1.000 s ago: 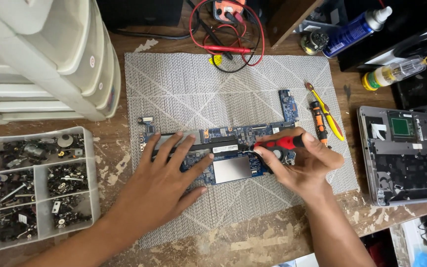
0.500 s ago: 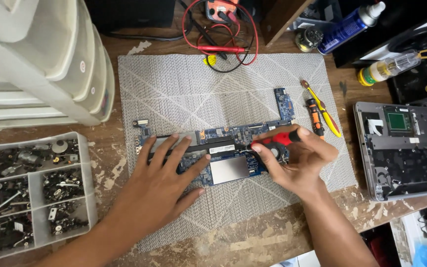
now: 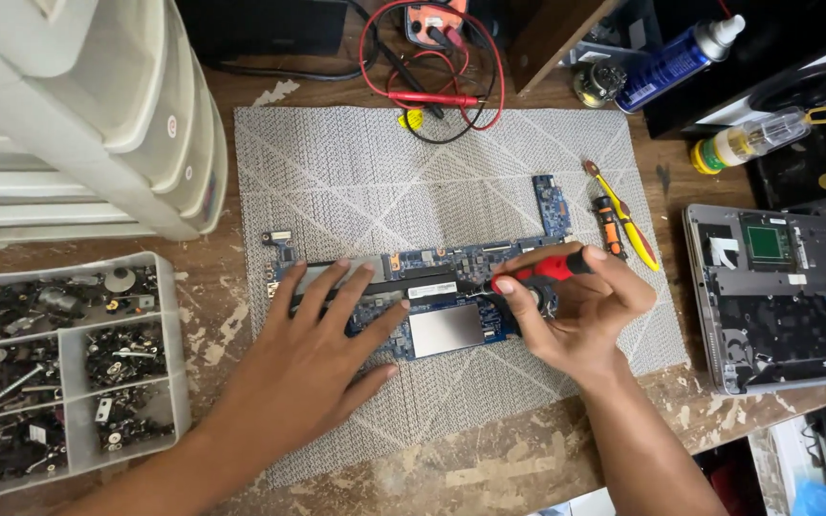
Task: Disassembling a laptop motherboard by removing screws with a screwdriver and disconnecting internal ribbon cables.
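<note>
A blue laptop circuit board point(image 3: 446, 325) lies on a grey woven mat point(image 3: 356, 182). My left hand point(image 3: 322, 349) rests flat on the board's left part, fingers spread, pressing it down. My right hand point(image 3: 576, 311) grips a red-handled screwdriver point(image 3: 542, 270), held nearly level with its tip pointing left at the board's middle. The tip itself is hidden by my fingers.
A clear compartment tray point(image 3: 59, 368) with several screws and small parts sits at the left. An opened laptop chassis point(image 3: 781, 291) lies at the right. Two small screwdrivers point(image 3: 619, 225) lie on the mat's right edge. White stacked drawers point(image 3: 78, 115), multimeter leads point(image 3: 432, 96) and bottles point(image 3: 681, 57) stand behind.
My right hand has shifted slightly on the red screwdriver, turning it at the board. My left hand stays flat on the board.
</note>
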